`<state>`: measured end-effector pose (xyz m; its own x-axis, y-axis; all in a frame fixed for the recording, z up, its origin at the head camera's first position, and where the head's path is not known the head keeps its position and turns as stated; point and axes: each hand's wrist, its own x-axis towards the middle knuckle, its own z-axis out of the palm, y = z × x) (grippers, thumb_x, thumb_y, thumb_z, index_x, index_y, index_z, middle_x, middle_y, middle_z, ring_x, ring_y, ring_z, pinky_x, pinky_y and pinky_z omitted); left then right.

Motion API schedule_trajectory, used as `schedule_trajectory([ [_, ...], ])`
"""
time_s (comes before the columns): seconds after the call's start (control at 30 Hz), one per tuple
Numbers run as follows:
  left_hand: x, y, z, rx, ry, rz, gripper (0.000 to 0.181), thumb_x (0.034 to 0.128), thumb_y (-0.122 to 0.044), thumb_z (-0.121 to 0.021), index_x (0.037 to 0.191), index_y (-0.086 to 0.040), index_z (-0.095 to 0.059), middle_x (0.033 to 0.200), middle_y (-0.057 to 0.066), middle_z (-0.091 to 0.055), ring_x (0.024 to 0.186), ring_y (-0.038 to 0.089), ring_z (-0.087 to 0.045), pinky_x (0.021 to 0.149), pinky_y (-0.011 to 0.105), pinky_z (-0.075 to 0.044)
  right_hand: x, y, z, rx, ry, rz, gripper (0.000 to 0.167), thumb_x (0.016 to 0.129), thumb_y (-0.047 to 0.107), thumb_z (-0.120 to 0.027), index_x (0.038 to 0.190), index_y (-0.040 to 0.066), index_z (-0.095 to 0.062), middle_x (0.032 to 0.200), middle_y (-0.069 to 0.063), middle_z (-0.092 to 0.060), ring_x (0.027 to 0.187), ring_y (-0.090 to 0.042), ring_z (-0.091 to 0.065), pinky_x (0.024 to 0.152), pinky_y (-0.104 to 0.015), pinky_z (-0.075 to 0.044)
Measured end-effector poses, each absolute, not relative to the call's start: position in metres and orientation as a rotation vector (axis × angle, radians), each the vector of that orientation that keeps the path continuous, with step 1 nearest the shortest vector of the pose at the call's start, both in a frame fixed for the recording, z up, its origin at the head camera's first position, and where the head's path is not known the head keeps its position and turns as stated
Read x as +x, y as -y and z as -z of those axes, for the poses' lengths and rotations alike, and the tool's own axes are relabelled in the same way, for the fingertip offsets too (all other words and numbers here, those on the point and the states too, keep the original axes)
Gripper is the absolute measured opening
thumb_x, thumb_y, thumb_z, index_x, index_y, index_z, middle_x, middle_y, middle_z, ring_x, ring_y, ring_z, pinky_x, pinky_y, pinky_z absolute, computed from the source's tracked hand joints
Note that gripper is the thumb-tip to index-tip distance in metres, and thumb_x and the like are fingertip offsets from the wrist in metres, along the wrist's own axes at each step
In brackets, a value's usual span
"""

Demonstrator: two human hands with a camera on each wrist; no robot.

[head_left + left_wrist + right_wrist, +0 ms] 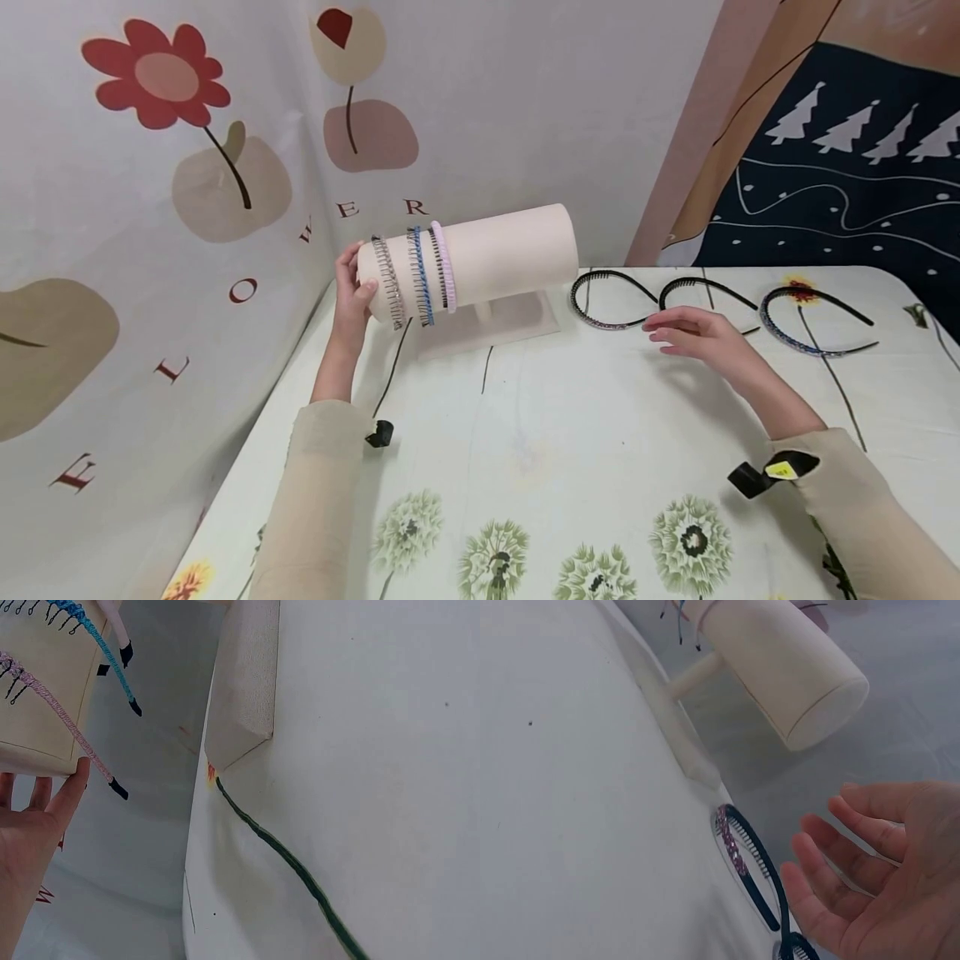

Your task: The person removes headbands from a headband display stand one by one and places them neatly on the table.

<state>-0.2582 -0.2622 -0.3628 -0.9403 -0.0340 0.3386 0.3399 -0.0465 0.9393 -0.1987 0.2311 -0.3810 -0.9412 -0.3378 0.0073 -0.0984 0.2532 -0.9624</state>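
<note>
Toward the back of the bench, left of centre, stands a headband display cylinder on its base, a wall cloth behind. Three mounted headbands sit side by side over its left half; my left grip is on its left end. To its right, three loose headbands lie in a row, my right grip above the bench before the middle one.
</note>
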Motion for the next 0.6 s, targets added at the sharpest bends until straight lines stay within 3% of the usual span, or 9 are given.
schedule_trajectory([
  [0.4, -0.258, 0.263, 0.364, -0.338, 1.979, 2.053, 0.061, 0.0882, -0.022, -0.046, 0.146, -0.027, -0.028, 0.135, -0.007, -0.043, 0.112, 0.010, -0.051, 0.083, 0.023, -0.050, -0.202, -0.205, 0.375, -0.439, -2.330, 1.695, 0.041, 0.099, 0.019, -0.060, 0.130, -0.007, -0.055, 0.111, 0.016, -0.067, 0.102, 0.002, -0.065, 0.087, -0.018, -0.054],
  [0.6, -0.259, 0.263, 0.365, -0.335, 1.975, 2.061, 0.061, 0.0883, -0.023, -0.046, 0.146, -0.027, -0.028, 0.135, -0.007, -0.044, 0.111, 0.010, -0.051, 0.082, 0.023, -0.050, -0.202, -0.194, 0.370, -0.462, -2.346, 1.686, 0.037, 0.099, 0.020, -0.059, 0.127, -0.004, -0.058, 0.113, 0.010, -0.068, 0.101, 0.000, -0.065, 0.087, -0.018, -0.054],
])
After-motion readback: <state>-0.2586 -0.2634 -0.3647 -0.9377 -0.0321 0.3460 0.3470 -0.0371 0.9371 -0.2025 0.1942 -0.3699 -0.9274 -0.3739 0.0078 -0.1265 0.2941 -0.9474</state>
